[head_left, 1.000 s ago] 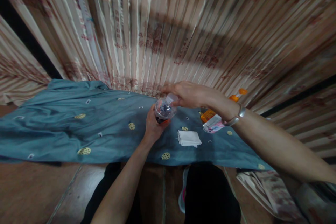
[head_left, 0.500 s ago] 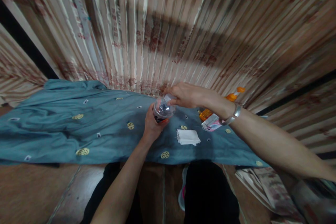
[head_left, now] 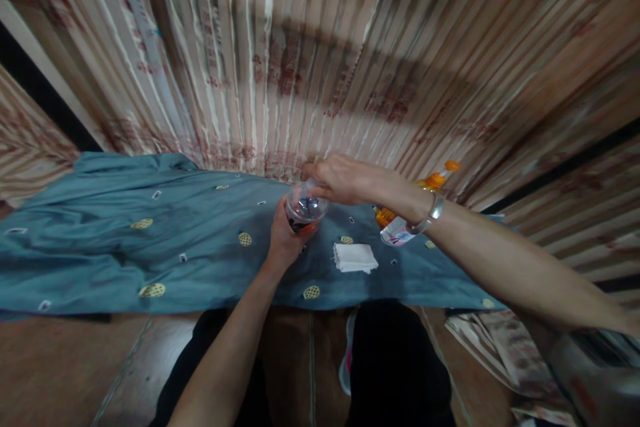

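A clear plastic cup [head_left: 307, 208] with a see-through domed top and dark and orange markings stands upright above the cloth-covered surface. My left hand [head_left: 286, 239] is wrapped around its near left side. Over the cup's top, my right hand [head_left: 336, 179] has its fingers curled at the far right of the rim. A small whitish piece shows at those fingertips, too blurred to name. To the right of the cup lies a folded white cloth [head_left: 355, 257].
A bottle of orange liquid [head_left: 385, 216] with an orange top lies partly behind my right forearm, its pinkish-white label showing. Teal fabric [head_left: 200, 220] covers the low surface. A striped curtain [head_left: 300, 80] hangs directly behind it. A patterned bag-like item [head_left: 500, 347] lies on the floor at right.
The view has shifted slightly, so everything sits a little farther left. My right hand has shifted a little at the cup's top; my left hand keeps its hold.
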A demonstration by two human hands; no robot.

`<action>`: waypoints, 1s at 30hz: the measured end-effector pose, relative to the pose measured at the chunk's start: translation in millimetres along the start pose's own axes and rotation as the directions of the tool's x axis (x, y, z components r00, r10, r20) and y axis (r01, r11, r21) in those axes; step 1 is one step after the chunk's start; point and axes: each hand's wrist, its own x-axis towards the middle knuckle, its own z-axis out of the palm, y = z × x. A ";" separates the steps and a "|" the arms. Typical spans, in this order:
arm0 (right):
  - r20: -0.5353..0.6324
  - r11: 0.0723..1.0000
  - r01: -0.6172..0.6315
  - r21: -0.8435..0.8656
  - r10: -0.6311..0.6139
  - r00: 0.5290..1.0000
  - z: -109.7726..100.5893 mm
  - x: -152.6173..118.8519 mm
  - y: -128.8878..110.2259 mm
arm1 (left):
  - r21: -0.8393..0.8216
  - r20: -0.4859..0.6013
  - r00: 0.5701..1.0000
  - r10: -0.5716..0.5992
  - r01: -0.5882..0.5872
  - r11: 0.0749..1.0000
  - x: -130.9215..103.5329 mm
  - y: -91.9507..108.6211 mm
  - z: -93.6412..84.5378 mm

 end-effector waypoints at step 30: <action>0.106 0.673 -0.343 0.655 0.368 0.924 229.7 -95.5 4.8 | 0.042 -0.011 0.988 -0.155 0.155 0.987 2.0 15.3 5.9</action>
